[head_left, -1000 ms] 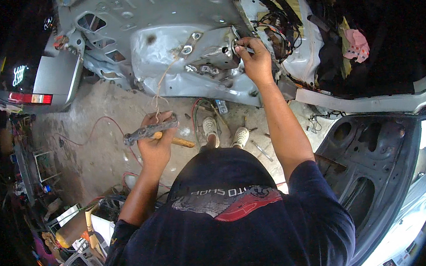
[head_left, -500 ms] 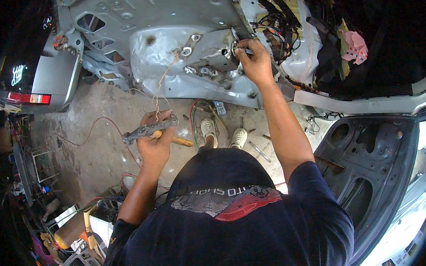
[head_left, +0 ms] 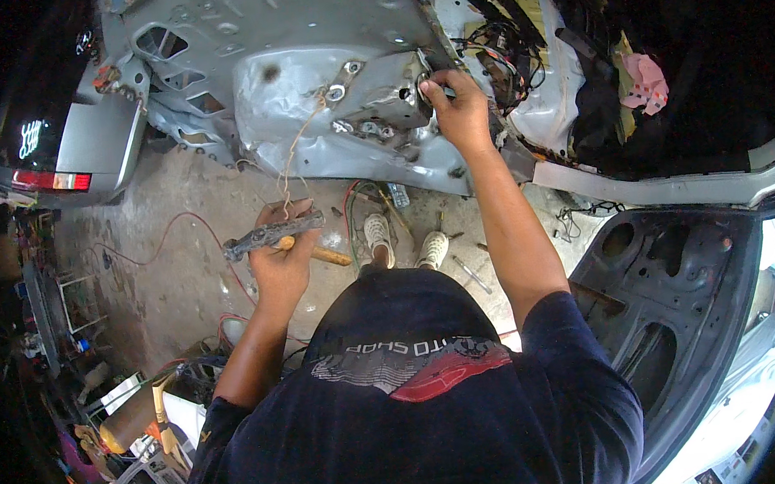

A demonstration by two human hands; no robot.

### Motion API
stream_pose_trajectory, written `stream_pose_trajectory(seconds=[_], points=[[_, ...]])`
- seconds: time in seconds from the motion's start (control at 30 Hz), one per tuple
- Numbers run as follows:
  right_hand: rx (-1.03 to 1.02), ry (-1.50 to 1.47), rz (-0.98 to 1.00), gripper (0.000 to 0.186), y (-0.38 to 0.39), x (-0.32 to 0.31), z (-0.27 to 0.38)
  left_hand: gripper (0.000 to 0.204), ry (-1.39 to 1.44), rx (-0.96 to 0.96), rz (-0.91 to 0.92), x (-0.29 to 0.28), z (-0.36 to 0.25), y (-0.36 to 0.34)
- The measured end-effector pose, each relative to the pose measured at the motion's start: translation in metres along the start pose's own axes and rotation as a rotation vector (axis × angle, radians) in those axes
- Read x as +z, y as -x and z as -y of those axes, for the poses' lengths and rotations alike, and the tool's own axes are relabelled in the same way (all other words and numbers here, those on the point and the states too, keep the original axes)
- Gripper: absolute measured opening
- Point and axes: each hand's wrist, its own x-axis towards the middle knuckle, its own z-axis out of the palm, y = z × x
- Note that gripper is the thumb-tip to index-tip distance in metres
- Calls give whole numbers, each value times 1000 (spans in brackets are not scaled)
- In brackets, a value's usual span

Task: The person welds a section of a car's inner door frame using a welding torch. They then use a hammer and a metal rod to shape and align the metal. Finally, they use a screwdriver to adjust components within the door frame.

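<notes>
My left hand (head_left: 282,268) is closed on a hammer with a wooden handle (head_left: 327,256); its dark metal head (head_left: 247,244) lies across the fingers. A thin tan wire (head_left: 292,151) runs from the hammer up to a fitting on the grey car body panel (head_left: 279,99). My right hand (head_left: 458,116) has its thumb and forefinger closed at the edge of a raised metal bracket (head_left: 389,97) with a round hole. What those fingers hold, if anything, is too small or hidden to make out.
A car body with a red tail light (head_left: 51,179) is at upper left. A bundle of wires (head_left: 501,61) lies upper right. A detached door (head_left: 663,315) stands right. Hoses (head_left: 176,227) and tools (head_left: 472,273) lie on the concrete floor. Assorted clutter (head_left: 160,412) fills the lower left.
My right hand has shifted very slightly left along the bracket edge. My left hand with the hammer is almost unmoved.
</notes>
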Motion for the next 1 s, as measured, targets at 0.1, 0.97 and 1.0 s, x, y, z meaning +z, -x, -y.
stream_pose_trajectory(seconds=[0.1,0.97,1.0], points=[[-44,81,-5,23,-1,1,1,30,-12,-9,-6,2,-1,0],[101,9,-140,22,10,14,6,27,-41,7,-11,3,-1,1],[124,2,-140,23,9,16,9,27,-44,4,-14,3,-1,1]])
